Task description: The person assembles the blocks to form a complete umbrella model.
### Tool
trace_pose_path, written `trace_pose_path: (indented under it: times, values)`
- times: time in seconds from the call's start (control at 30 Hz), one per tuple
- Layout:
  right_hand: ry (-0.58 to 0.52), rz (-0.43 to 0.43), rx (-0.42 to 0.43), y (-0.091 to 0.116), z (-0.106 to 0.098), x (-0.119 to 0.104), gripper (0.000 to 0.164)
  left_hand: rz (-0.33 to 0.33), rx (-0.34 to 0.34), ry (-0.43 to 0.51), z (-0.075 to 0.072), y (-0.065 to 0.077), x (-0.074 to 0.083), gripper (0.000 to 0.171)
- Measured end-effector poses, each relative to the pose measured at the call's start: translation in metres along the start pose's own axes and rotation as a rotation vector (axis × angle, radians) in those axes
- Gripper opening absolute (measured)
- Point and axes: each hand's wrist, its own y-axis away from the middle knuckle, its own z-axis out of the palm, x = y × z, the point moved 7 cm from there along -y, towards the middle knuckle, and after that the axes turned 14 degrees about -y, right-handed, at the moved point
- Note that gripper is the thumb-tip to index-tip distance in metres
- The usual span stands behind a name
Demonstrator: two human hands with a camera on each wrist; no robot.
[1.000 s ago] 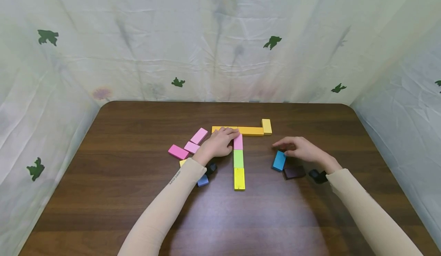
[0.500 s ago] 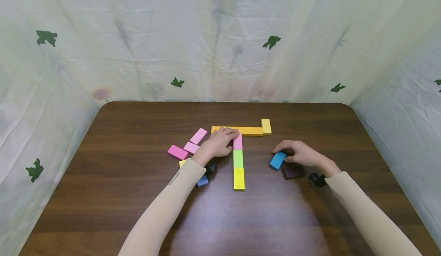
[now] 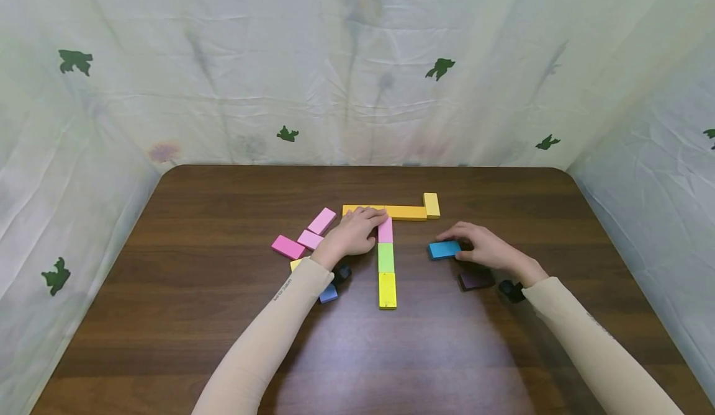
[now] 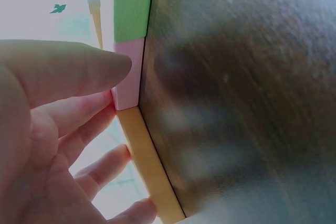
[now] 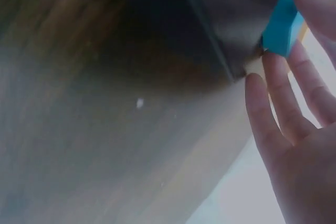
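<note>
My right hand (image 3: 488,247) pinches a blue block (image 3: 444,250) between thumb and fingers, its long side running nearly left to right. A dark brown block (image 3: 476,280) lies just in front of that hand. My left hand (image 3: 353,231) rests with extended fingers at the corner where a light pink block (image 3: 385,230) meets the row of orange blocks (image 3: 406,213). Up close in the left wrist view, the thumb (image 4: 100,69) touches the pink block, while fingertips lie along the orange one. Toward me, a green block (image 3: 386,257) and a yellow block (image 3: 387,290) continue the column.
A pale yellow block (image 3: 431,205) stands at the right end of the orange row. Left of my forearm lie a hot pink block (image 3: 288,247), two light pink blocks (image 3: 322,221), and a blue-violet block (image 3: 328,293) partly under the sleeve. Curtains hang behind the wooden table (image 3: 223,204).
My right hand has taken hold of the blue block, turned it from upright to nearly sideways, and shifted it a little left and away. The left hand stays put.
</note>
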Motion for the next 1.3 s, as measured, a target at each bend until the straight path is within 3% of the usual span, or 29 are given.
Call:
trace_pose_path:
  times: [0.57,0.97,1.3]
  values:
    - [0.036,0.047,0.04,-0.001,-0.004,0.001,0.044,0.003,0.0,0.008,-0.001,0.002,0.0,0.055]
    - [0.031,0.059,0.149,-0.007,-0.02,-0.002,0.043,-0.004,-0.006,0.016,0.001,0.001,-0.001,0.055]
    - [0.006,0.086,0.23,-0.024,-0.032,-0.007,0.045,-0.005,-0.007,0.021,0.0,0.001,-0.001,0.055]
